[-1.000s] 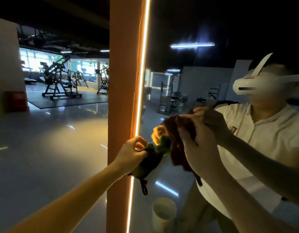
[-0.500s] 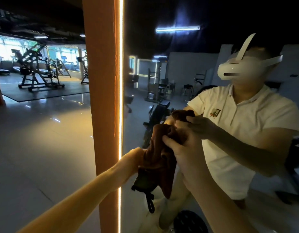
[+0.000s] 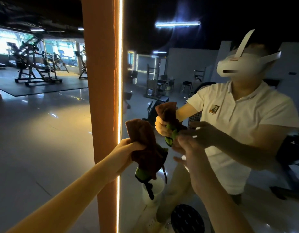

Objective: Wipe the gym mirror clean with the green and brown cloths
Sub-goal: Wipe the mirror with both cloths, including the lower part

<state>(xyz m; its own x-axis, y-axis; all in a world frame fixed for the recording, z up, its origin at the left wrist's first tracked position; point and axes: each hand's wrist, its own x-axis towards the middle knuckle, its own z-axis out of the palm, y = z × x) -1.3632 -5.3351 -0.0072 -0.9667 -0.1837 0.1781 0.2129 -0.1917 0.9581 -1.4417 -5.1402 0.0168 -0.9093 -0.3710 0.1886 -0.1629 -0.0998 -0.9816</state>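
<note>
The gym mirror [image 3: 187, 78] fills the right half of the head view, edged on its left by a bright light strip. My left hand [image 3: 127, 153] grips both cloths bunched together just in front of the glass. The brown cloth [image 3: 142, 140] sticks up above my fist and drapes down. The green cloth [image 3: 141, 173] pokes out beneath it with a dark loop hanging. My right hand [image 3: 187, 152] is beside the bundle on its right, fingers spread and holding nothing. The mirror shows the reflection of my arms and the cloths.
An orange pillar [image 3: 101, 98] stands just left of the mirror. A white bucket [image 3: 153, 190] and a round black object [image 3: 187, 219] appear low in the glass. Weight machines [image 3: 36, 64] stand far off on the shiny floor at left.
My right hand has let go of the brown cloth and opened. My left hand now holds both cloths together. The view shifted slightly.
</note>
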